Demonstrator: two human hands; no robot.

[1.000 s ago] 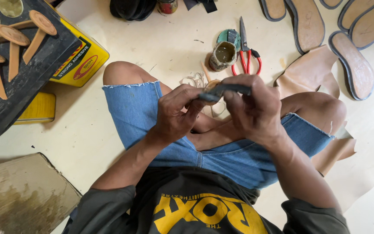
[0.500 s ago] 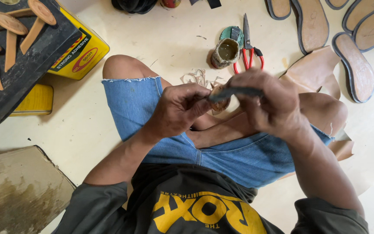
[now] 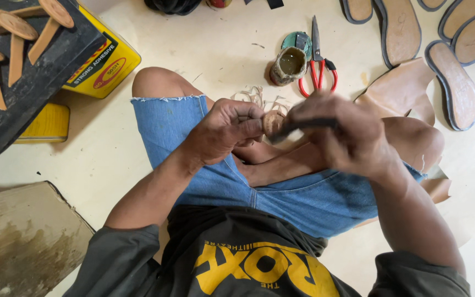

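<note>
I sit cross-legged on the floor in blue denim shorts. My left hand (image 3: 224, 131) grips a small tan leather piece (image 3: 273, 122) over my lap. Blurred with motion, my right hand (image 3: 344, 132) holds a thin dark tool (image 3: 303, 125) whose end lies against that leather piece. Thin curled tan shavings (image 3: 254, 96) lie on the floor just beyond my hands.
Red-handled scissors (image 3: 319, 66) and a small open glue pot (image 3: 290, 65) lie ahead. Tan leather sheet (image 3: 402, 91) by my right knee, sandal soles (image 3: 457, 82) at the far right. Black board with tan strap pieces (image 3: 34, 82) on yellow tins (image 3: 103, 63) at left; stained board (image 3: 17, 242) near left.
The view has shifted closer over my lap. My right hand has swept across the leather piece with the dark tool, and both hands have dropped slightly towards my legs.
</note>
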